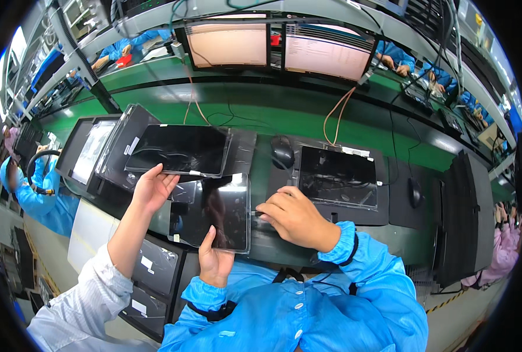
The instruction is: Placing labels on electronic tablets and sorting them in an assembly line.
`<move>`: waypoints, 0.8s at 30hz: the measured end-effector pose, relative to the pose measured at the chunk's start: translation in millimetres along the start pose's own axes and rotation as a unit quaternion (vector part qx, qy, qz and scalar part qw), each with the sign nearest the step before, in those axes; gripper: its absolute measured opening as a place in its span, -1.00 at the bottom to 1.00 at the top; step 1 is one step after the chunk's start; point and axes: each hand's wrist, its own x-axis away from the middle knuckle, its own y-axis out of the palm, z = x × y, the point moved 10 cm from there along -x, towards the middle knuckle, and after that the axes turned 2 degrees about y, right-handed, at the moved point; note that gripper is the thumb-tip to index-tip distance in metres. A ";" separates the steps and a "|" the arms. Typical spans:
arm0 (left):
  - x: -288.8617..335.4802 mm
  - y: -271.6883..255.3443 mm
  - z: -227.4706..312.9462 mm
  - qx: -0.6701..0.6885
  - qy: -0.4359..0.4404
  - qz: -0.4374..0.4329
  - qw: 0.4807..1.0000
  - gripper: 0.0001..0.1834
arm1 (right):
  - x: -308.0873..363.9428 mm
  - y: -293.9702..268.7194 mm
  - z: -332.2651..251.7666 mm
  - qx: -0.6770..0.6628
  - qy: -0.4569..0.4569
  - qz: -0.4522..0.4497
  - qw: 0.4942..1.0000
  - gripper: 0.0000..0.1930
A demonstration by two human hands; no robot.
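A glossy black tablet-like panel (223,205) in clear film lies tilted in front of me. My left hand (215,264) grips its lower edge, thumb on top and fingers underneath. At its right edge my right hand (296,218) is closed, pinching a small dark piece (257,214) that looks like a cable plug. Whether the plug sits in the panel I cannot make out. From the left reaches a co-worker's hand (153,189) in a pale striped sleeve, its fingertips by the lower edge of another black panel (178,149) beyond mine.
A third panel (338,177) lies in a black tray, right of a black mouse (282,151). Another mouse (414,192) is farther right, near stacked black trays (466,211). Two monitors (228,44) stand at the back, with cables hanging down. Boxed panels (155,267) are at lower left.
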 end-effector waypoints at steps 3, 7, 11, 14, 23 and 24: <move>-9.7 -8.0 3.3 -0.034 -0.003 0.003 0.999 -0.65 | 11.8 5.1 10.1 -0.004 0.018 0.014 1.000 -0.79; 59.8 -47.3 -141.7 0.132 0.042 0.045 0.989 -0.64 | 20.1 5.4 20.8 -0.006 0.017 0.023 1.000 -0.81; 85.8 -32.8 -178.5 0.132 0.078 0.048 0.987 -0.62 | 24.9 5.7 26.5 -0.015 0.014 0.008 1.000 -0.84; 84.3 -7.6 -171.3 0.122 0.085 0.059 0.987 -0.62 | 26.4 7.5 29.0 -0.025 0.018 -0.008 0.999 -0.85; 87.6 -27.8 -186.0 0.098 0.080 0.067 0.990 -0.61 | 22.3 22.6 33.1 -0.040 0.024 -0.063 0.997 -0.88; 87.8 -31.4 -184.7 0.096 0.090 0.074 0.989 -0.61 | 22.1 29.4 36.7 -0.045 0.043 -0.090 0.994 -0.87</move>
